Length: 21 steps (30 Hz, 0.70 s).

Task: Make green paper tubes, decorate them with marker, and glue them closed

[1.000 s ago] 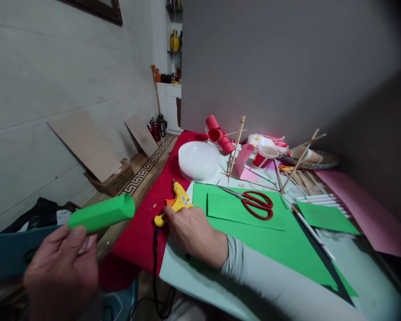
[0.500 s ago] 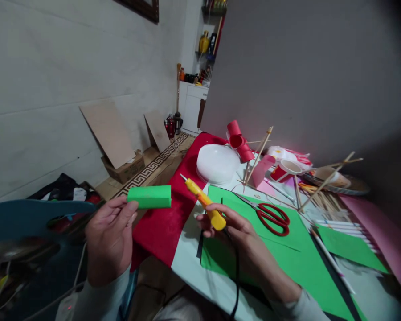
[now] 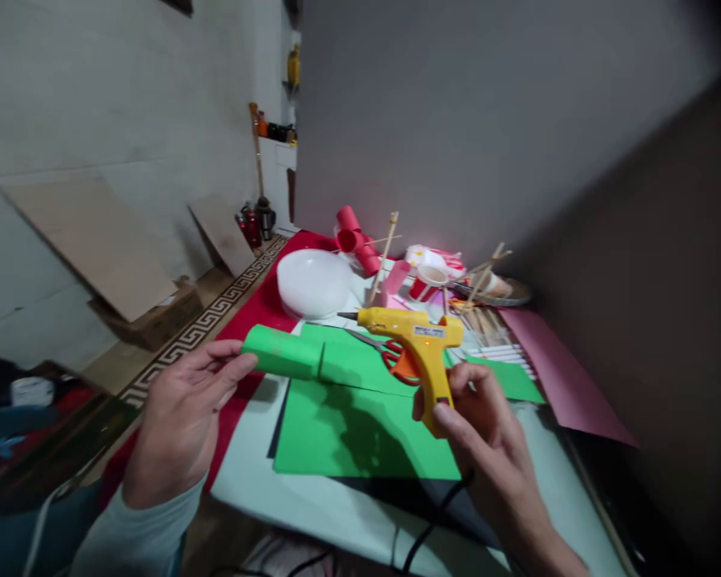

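Note:
My left hand (image 3: 183,417) pinches one end of a green paper tube (image 3: 283,353), which points to the right above the table. In my right hand (image 3: 489,433) is a yellow hot glue gun (image 3: 429,344), gripped by its handle. Its nozzle faces left, a little apart from the tube, and a small light glows on its body. A black cord trails down from it. Under both, green paper sheets (image 3: 360,437) lie on the table. Red-handled scissors (image 3: 390,353) rest on them, partly hidden behind the glue gun.
Behind the sheets stand a white rounded container (image 3: 313,282), red paper tubes (image 3: 349,239), a paper cup (image 3: 428,284) and wooden sticks (image 3: 385,255). Pink paper (image 3: 568,377) lies at the right. A grey panel (image 3: 433,120) rises behind the table. Cardboard boards (image 3: 87,240) lean on the left wall.
The glue gun has turned from pointing up and away to lying sideways with its nozzle leftward. The green tube now tilts slightly downward to the right. My view has swung right.

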Motion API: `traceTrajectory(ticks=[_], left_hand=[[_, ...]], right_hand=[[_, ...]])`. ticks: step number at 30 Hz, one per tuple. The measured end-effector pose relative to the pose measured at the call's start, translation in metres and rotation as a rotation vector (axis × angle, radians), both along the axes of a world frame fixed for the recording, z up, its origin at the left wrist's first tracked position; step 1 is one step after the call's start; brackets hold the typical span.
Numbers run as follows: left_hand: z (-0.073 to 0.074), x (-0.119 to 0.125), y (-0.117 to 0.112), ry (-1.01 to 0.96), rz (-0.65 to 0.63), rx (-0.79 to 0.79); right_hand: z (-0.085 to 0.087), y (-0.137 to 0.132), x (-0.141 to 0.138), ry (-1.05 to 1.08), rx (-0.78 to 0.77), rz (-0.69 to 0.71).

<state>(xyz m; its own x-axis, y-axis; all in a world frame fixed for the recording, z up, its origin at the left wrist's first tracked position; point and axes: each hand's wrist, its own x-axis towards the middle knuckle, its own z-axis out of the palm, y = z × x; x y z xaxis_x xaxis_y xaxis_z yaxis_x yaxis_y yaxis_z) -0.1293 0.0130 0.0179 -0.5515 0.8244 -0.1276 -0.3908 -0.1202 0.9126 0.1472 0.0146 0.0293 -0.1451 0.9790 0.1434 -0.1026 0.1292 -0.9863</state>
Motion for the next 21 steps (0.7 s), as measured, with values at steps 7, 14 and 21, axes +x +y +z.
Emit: traceTrajectory(ticks=[7,14,21], left_hand=[[0.017,0.036,0.026,0.057,-0.168,-0.047],[0.020,0.067,0.045,0.107,-0.324,-0.027],[0.012,0.073,0.051,0.225,-0.394,-0.073]], right_hand=[[0.004,0.000,0.028,0.283,-0.340,-0.058],[0.004,0.014,0.050,0.262,-0.258,0.187],[-0.007,0.021,0.070,-0.032,-0.100,0.164]])
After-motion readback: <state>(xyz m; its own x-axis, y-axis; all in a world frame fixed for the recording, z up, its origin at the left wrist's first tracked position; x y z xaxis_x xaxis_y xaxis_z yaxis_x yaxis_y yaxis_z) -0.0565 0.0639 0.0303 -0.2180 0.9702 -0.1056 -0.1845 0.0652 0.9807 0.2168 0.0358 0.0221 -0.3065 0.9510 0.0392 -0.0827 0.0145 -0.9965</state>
